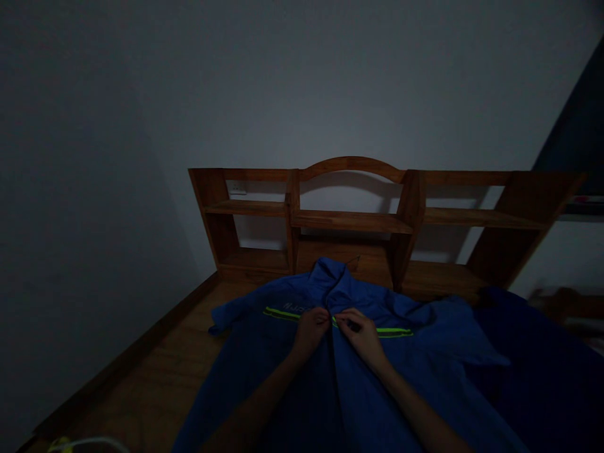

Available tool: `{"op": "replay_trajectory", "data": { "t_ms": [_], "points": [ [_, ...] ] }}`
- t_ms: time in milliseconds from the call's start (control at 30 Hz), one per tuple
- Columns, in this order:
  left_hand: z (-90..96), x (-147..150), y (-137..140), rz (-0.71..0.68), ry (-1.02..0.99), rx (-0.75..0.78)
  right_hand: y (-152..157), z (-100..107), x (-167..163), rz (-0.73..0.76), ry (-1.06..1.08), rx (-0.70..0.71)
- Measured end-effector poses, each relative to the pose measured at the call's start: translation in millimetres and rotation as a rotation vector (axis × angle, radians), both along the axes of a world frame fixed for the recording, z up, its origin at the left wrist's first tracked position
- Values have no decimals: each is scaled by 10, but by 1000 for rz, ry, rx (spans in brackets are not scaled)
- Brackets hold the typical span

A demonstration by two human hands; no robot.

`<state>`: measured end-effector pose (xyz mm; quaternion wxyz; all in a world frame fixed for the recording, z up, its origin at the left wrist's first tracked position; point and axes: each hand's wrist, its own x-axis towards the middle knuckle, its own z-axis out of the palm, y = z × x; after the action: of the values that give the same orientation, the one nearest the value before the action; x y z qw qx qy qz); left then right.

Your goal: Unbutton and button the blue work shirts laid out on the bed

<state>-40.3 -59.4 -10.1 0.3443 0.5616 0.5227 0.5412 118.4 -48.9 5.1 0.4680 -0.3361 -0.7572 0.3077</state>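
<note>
On the near side of the shirt collar (330, 269), the left hand (312, 329) and right hand (359, 332) nearly meet, fingers curled and tips pinched to thumbs, while the bare left forearm (267, 397) and right forearm (414, 402) slant inward toward that collar.

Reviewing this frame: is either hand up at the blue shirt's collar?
No, the left hand and right hand are both at the front opening, level with the yellow-green chest stripe, below the collar.

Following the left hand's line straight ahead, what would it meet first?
The blue shirt: the left hand seems to touch its front, and the collar appears to lie farther along that line, though depth is unclear.
</note>
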Motion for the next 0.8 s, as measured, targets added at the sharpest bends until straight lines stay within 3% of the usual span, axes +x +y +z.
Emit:
{"op": "replay_trajectory", "data": {
  "t_ms": [367, 667, 800],
  "points": [
    [-68, 9, -17, 38, 64, 37, -31, 7, 6, -58, -94, 87],
    [154, 11, -141, -42, 272, 148, 3, 1, 21, -73, -106, 13],
    [139, 15, -124, -59, 234, 150, 9, -2, 20, -56, -86, -15]
  ]
}}
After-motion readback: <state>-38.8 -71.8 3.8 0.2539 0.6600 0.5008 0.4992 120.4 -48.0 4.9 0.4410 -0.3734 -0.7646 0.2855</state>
